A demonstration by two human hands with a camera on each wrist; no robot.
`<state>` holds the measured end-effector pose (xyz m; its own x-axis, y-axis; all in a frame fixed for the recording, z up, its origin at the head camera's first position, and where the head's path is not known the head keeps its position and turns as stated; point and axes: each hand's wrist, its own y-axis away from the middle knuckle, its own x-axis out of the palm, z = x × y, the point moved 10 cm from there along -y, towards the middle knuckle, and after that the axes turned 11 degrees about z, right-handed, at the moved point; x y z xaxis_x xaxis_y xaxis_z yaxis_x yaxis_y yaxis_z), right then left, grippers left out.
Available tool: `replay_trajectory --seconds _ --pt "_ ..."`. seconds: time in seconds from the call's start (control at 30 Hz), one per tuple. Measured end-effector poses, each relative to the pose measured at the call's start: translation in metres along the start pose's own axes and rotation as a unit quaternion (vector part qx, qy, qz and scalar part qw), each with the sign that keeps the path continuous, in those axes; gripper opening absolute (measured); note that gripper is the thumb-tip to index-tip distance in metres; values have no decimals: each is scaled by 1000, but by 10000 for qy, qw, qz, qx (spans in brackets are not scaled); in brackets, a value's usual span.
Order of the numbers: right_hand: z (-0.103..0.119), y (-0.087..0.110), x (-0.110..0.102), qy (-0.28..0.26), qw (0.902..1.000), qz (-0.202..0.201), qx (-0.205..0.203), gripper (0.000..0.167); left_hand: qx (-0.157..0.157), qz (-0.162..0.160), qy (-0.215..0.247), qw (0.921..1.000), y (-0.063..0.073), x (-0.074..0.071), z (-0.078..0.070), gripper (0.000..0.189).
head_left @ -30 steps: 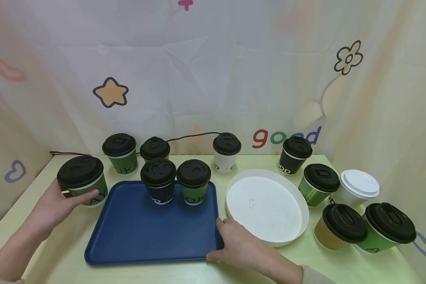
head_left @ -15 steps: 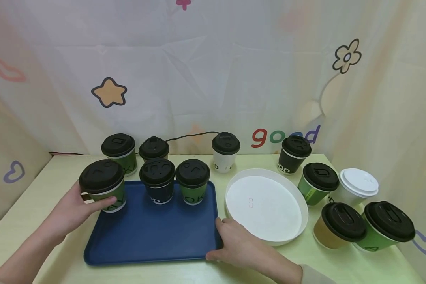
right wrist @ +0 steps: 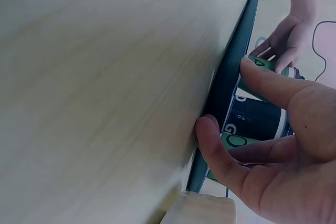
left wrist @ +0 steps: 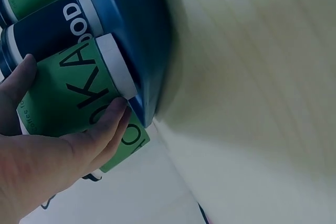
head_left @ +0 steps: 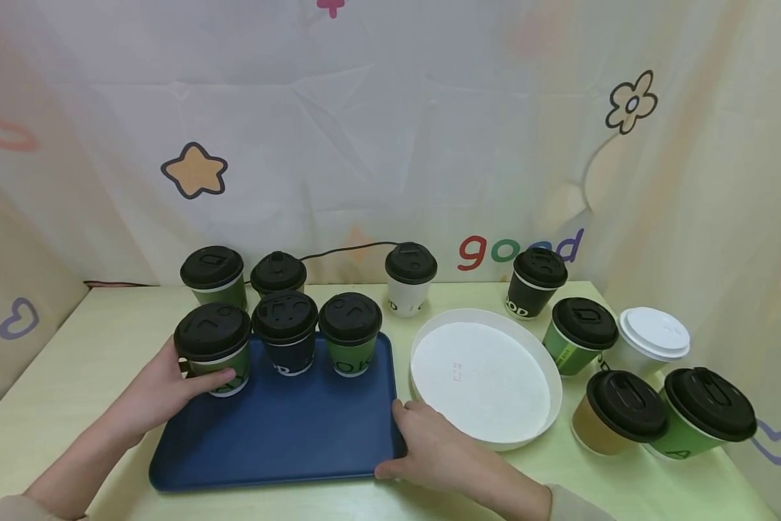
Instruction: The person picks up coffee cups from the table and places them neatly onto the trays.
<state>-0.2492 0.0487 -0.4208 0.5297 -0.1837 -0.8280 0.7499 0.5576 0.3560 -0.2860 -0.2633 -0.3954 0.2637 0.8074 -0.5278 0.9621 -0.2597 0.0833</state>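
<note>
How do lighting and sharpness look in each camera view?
Head view: bright, even light, though the far-right green cup leans outward, perhaps lens distortion; left wrist view: dimmer, tabletop grain soft, with shadow beside the blue tray; right wrist view: also dim, but paler behind the left hand.

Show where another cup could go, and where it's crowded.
Free: the tray, before its black cup; the dish, inside its rim; the table, left of the left hand. Crowded: the tray's back edge, and right of the dish around the brown cup.
</note>
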Motion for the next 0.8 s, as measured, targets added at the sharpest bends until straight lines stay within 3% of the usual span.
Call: replay_trajectory --seconds 0.4,0.8 --pt "0 0 0 -1 10000 52 53 92 208 -70 262 9994 -12 -1 1 93" --pt "1 2 0 1 10000 9 48 96 237 -144 238 9993 -15 -3 1 90"
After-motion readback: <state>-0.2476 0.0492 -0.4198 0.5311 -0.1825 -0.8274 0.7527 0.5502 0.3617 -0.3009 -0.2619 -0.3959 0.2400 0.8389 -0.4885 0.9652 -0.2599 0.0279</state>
